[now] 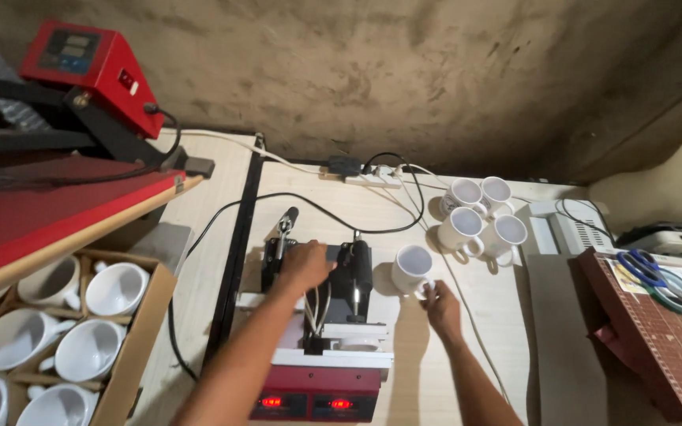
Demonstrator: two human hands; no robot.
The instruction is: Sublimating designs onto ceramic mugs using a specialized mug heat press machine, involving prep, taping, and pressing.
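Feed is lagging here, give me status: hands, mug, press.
Left hand on top of mug press. Right hand at handle of white mug beside it. Four mugs stand behind, apart.

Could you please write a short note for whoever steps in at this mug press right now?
Left hand rests on top of the mug press, by its black lever.
Right hand grips the handle of a white mug standing on the table right of the press.
Four more mugs stand behind it; a box of mugs sits at far left.
I cannot tell whether a mug is in the press.

Pale table [507, 331]: mug press [321, 331], white mugs [479, 217], power strip [372, 180].
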